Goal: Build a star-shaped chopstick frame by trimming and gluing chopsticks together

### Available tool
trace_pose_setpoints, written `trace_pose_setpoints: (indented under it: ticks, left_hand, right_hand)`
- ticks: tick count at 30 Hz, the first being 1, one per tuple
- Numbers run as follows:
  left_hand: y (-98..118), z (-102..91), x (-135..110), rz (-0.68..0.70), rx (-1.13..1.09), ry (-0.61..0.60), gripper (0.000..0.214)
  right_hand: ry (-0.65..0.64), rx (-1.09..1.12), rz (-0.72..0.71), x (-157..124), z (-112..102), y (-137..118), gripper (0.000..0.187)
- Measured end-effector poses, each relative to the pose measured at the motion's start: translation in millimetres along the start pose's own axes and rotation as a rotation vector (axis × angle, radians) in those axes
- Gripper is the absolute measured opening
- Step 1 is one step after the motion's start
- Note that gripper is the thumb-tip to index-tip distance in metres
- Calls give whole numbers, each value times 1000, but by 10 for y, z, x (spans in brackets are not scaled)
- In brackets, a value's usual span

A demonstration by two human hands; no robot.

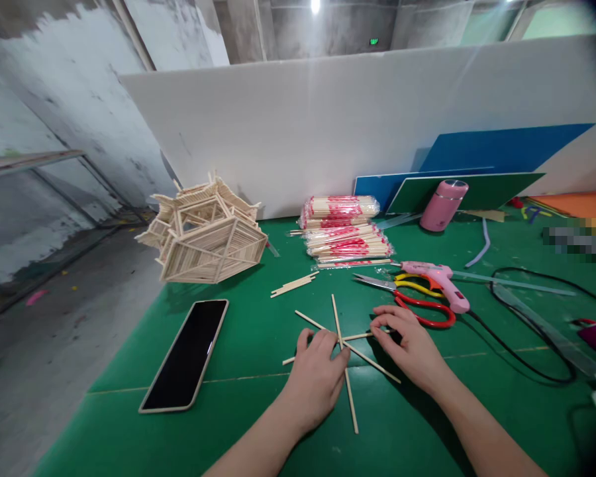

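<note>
Three thin wooden sticks (350, 397) lie crossed in a star on the green table, meeting near one middle point. My left hand (318, 364) is closed over the left side of the crossing, fingertips pressed down on the sticks and hiding part of them. With thumb and fingers, my right hand (402, 341) pinches the right end of the nearly level stick (358, 336). Just beyond my right hand rest scissors (427, 311) with red and yellow handles and a pink glue gun (440, 278). A few short loose sticks (294, 285) lie behind the star.
A built stick model (213, 238) stands at the back left, with a phone (186, 358) in front of it. Wrapped bundles of sticks (347, 238) lie at the back. A pink bottle (444, 205) leans by coloured boards (477, 189). The glue gun's black cord (516, 374) loops rightward.
</note>
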State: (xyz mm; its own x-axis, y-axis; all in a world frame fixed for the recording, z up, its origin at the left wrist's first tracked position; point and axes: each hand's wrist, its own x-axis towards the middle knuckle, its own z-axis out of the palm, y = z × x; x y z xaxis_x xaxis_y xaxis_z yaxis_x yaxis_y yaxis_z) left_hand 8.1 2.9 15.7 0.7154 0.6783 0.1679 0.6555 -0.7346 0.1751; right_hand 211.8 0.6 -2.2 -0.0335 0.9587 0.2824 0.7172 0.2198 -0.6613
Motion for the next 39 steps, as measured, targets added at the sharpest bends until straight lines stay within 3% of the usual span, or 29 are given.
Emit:
trace_pose_setpoints:
  ticks: [13,24,29,39]
  left_hand:
    - [-9,17,-40,14,-27,30,30]
    - [-79,57,-30,-199,-19,208,17]
    - [-106,89,4,-234,-14,204,20]
    - [-114,102,44,-237,-12,170,21]
  right_hand:
    - [34,22,-20,3,-1,-17,11]
    - [-41,1,-178,-1,74,-224,14]
    - [-95,-124,-254,54,140,-281,18]
    - [-107,-199,-272,86,225,-290,20]
